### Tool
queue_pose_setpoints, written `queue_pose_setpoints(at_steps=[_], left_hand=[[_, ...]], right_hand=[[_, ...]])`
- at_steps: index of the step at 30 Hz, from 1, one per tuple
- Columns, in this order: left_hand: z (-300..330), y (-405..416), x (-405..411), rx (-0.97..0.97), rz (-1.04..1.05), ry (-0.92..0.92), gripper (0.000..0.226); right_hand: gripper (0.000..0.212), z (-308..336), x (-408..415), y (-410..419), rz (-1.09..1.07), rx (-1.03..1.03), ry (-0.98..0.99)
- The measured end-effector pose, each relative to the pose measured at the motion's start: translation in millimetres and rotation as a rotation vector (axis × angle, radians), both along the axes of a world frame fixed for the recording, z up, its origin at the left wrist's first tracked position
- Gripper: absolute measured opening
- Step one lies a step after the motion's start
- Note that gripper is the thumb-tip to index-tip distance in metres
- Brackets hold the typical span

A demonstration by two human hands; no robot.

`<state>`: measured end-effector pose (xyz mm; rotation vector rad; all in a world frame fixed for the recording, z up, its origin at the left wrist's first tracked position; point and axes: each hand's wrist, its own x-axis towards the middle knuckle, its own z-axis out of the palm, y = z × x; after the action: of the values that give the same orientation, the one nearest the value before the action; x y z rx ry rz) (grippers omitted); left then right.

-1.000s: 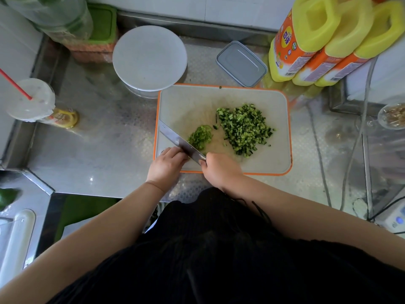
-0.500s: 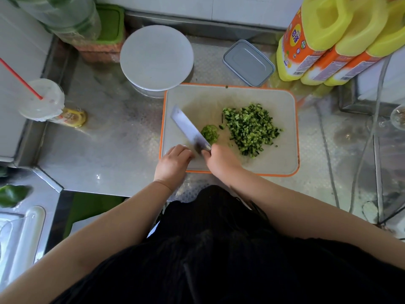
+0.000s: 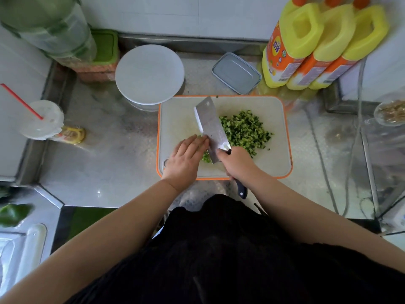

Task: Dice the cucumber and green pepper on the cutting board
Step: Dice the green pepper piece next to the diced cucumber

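**Me:** Cucumber bits sit in a big dark green pile in the middle of the cutting board. A small, lighter green pile, which I think is the pepper, peeks out at the near edge, between my two hands.

**Helper:** What could go wrong?

**Me:** My left hand lies flat, and its fingertips touch the side of the cleaver. If the blade slides or tips, it could nick them. The blade could also push pepper bits off the near edge onto the bench, because that pile sits so close to the rim.

**Helper:** How are your hands set?

**Me:** My right hand has a tight grip round the handle, up by the blade. The dark handle end sticks out past the board. The blade leans, with its flat side facing up and its tip pointing away from me. My left hand holds nothing. Its fingers are straight. Both arms reach in from below.

**Helper:** Any fix?

**Me:** I think I should keep those fingertips off the sharp edge.
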<state>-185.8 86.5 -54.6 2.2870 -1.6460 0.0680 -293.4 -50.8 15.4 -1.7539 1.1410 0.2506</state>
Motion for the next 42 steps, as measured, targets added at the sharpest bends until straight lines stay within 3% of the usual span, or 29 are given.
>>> queue_pose_setpoints(at_steps=[3, 6, 11, 13, 17, 19, 21, 23, 26, 28, 33, 37, 42], left_hand=[[-7, 11, 3, 0.009, 0.055, 0.027, 0.039], [6, 10, 4, -0.077, 0.108, 0.087, 0.026], [29, -3, 4, -0.092, 0.327, 0.296, 0.053], [35, -3, 2, -0.147, 0.424, 0.376, 0.051], [48, -4, -4, -0.424, 0.558, 0.338, 0.035], [59, -7, -3, -0.502, 0.475, 0.232, 0.030], [67, -10, -4, -0.360, 0.254, 0.084, 0.030], [65, -12, -9, -0.058, 0.050, -0.020, 0.039], [60, -13, -17, 0.346, -0.086, -0.045, 0.052], [56, -14, -17, 0.489, -0.112, -0.037, 0.060], [57, -21, -15, 0.610, -0.023, -0.023, 0.073], [60, -29, -5, 0.641, 0.098, 0.039, 0.053], [59, -31, 16, 0.667, 0.206, 0.115, 0.053]], right_hand=[[0.038, 5, -6, -4, -0.014, -0.010, -0.018], [0.037, 13, -15, -6, 0.165, -0.263, 0.026], [0.023, 16, -34, 5, 0.412, -0.492, -0.007], [0.024, 11, -39, 10, 0.491, -0.547, -0.009], [0.036, 9, -40, 12, 0.593, -0.644, 0.011], [0.037, 8, -42, 14, 0.615, -0.648, 0.017], [0.035, 7, -43, 16, 0.630, -0.643, 0.012], [0.034, 3, -42, 18, 0.659, -0.649, 0.013], [0.035, 3, -40, 19, 0.702, -0.655, 0.031], [0.040, 7, -40, 19, 0.727, -0.658, 0.037], [0.036, 13, -44, 15, 0.714, -0.667, 0.014], [0.029, 13, -53, 10, 0.639, -0.658, -0.027], [0.028, 13, -73, 3, 0.558, -0.644, -0.056]])
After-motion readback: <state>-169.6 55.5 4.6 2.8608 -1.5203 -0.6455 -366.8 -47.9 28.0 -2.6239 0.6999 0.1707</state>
